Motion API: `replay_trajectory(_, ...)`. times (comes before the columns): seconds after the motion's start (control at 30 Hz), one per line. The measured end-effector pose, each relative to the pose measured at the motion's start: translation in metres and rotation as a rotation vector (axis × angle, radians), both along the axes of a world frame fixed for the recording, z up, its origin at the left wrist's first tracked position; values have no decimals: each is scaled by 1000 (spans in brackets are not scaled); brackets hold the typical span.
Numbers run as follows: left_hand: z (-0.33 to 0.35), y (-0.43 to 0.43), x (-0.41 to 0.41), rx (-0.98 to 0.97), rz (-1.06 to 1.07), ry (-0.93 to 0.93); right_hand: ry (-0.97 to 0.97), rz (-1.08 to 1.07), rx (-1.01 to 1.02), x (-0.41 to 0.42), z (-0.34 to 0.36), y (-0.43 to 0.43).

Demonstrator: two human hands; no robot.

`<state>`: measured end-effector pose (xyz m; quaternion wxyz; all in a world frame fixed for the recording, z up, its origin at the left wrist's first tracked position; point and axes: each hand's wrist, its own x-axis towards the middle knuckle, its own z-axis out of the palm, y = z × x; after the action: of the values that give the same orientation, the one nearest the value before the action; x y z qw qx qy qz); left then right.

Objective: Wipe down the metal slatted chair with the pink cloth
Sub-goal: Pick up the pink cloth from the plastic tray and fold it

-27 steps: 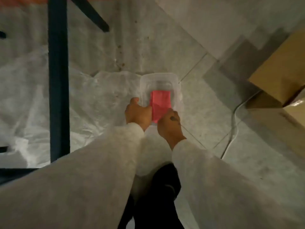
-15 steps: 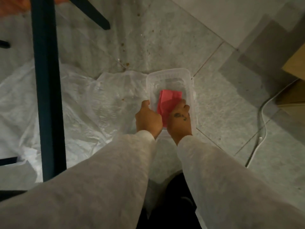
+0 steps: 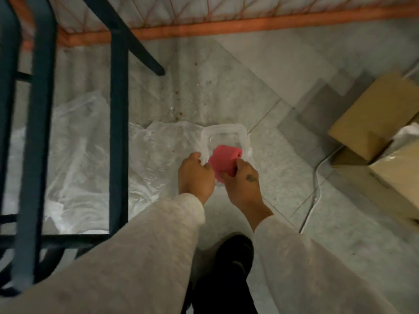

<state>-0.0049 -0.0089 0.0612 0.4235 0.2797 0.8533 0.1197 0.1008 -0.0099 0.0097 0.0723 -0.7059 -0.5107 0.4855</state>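
The floor (image 3: 226,71) is of pale grey stone tiles with thin joints, and small brown crumbs lie on it. A crumpled clear plastic sheet (image 3: 86,141) covers the left part. Along the top runs an orange edge (image 3: 249,26) with a white quilted surface above. On the right stand cardboard boxes (image 3: 371,123), and a white cable (image 3: 317,177) lies beside them. The light is dim.

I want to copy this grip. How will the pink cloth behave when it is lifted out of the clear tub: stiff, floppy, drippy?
Probably floppy: the pink cloth is bunched and folded between the left hand and right hand, not flat. It looks light, pinched by fingers only. It may be wet and drip, since it hangs over the clear tub, though no water is clearly visible.
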Motion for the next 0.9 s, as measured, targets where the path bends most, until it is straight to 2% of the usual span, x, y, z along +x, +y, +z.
replay_trajectory(0.13, 85, 5, 4, 52, 29, -79, 51, -4, 49, 15, 97, -1)
replay_trajectory(0.33, 258, 18, 5, 213, 56, -264, 116, -16, 81, 23, 272, 8)
replay_trajectory(0.4, 286, 15, 8, 228, 74, -320, 115, 3, 103, 22, 301, 6)
replay_trajectory(0.5, 364, 6, -6, 259, 116, -410, 140, 43, 143, 17, 380, 4)
replay_trajectory(0.63, 447, -18, -35, 274, 46, -546, 275, 82, 111, 4, 480, -6)
replay_trajectory(0.77, 496, -51, -70, 216, 109, -778, 347, 199, 69, -4, 538, -27)
replay_trajectory(0.9, 514, -88, -105, 206, 171, -889, 293, 254, 87, -23, 564, -54)
